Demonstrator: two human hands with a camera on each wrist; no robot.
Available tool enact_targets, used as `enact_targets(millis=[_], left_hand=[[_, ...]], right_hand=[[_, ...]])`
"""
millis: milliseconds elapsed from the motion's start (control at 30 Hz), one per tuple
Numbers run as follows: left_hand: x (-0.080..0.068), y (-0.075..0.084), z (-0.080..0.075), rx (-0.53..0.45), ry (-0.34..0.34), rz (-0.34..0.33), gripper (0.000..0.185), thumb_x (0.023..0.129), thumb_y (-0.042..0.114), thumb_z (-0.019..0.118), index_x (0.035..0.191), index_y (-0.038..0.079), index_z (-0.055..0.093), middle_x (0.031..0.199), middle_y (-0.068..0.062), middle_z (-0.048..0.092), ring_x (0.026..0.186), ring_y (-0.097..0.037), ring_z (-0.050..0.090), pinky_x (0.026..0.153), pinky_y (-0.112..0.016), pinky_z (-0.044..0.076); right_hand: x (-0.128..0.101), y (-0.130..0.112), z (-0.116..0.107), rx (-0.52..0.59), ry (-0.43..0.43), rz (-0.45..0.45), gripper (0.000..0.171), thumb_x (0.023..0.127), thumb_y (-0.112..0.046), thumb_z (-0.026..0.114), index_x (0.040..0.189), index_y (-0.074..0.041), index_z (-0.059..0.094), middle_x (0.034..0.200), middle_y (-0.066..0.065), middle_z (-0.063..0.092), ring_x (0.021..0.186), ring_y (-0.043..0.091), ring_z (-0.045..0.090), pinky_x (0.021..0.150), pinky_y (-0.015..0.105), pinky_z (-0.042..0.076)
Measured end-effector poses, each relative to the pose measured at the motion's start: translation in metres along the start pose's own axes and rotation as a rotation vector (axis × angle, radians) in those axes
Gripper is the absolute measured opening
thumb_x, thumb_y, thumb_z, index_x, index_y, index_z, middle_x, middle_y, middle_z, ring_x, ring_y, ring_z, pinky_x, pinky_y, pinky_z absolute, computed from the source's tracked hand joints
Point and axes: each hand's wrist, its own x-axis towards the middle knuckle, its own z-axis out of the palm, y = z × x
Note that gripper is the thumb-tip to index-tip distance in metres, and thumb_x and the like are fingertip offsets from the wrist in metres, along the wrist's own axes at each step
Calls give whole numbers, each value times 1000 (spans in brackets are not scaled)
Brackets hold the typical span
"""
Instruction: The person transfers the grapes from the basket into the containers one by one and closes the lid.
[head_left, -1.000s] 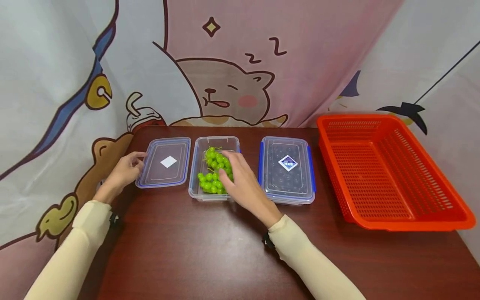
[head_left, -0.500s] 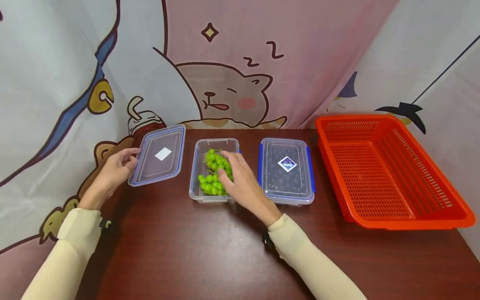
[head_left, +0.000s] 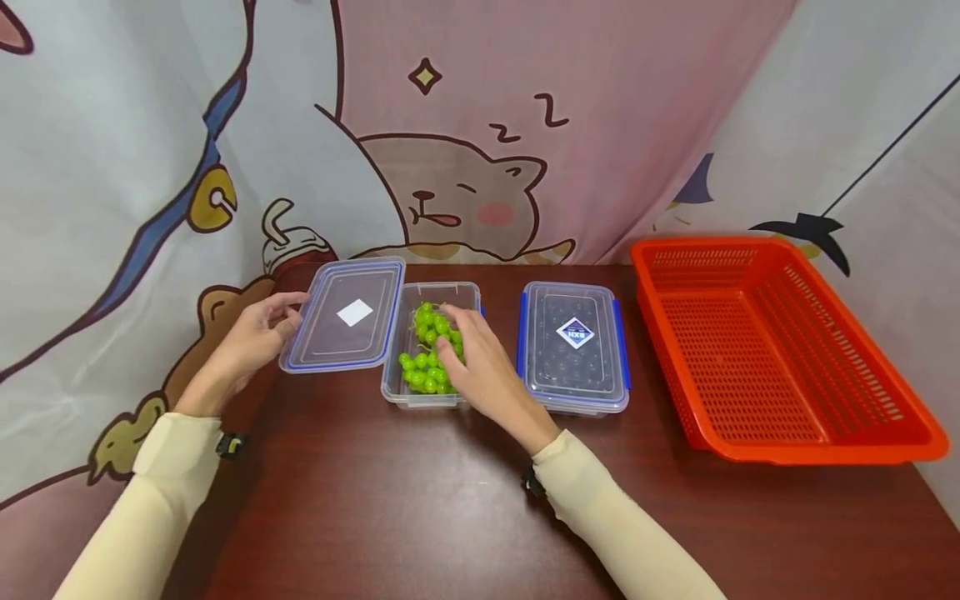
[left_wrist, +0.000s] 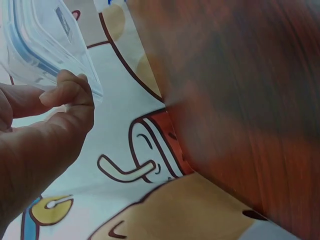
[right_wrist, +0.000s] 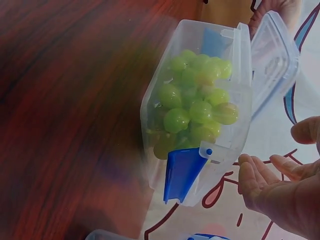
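My left hand point(head_left: 255, 335) pinches the left edge of a clear lid point(head_left: 347, 337) with a blue seal and a white diamond label. That lid is tilted above the table, its right edge close to an uncovered clear container point(head_left: 412, 402). Bunches of green grapes point(head_left: 426, 379) lie inside this container. In the left wrist view the thumb and fingers point(left_wrist: 72, 92) hold the lid's corner. Over the container's right side is my right hand point(head_left: 487, 375), partly hiding the grapes. The right wrist view shows its fingers point(right_wrist: 255, 182) relaxed beside the rim, holding nothing. A blue side latch point(right_wrist: 185, 172) hangs down there.
Right of the uncovered container stands a lidded one point(head_left: 573, 367) with blue latches and a label. Farther right is a red perforated basket point(head_left: 693, 417). Everything stands on a dark reddish-brown table point(head_left: 420, 508), with a printed cartoon curtain point(head_left: 457, 192) behind.
My left hand has lifted the lid off the table, tilted it, and carried it right toward the container of grapes. The right hand has stayed nearly still.
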Motion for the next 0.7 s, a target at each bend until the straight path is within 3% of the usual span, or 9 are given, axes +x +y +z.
enact_targets(millis=[433,700], left_hand=[[1,23,27,8,-36,34,43,115,2,47,157,-10,47,109,-19,54,90,-18,57,69,-25,49],[9,32,42,10,-44,62,43,114,1,49,156,-9,50,109,-19,57,90,-21,58,68,-25,48]], right_hand=[[3,3,2,27,-3,11,53,114,-29,54,161,-6,48,148,19,59,132,34,60,111,49,49],[7,2,2,51,10,18,54,115,-30,54,161,-4,47,140,14,63,125,28,63,105,45,52]])
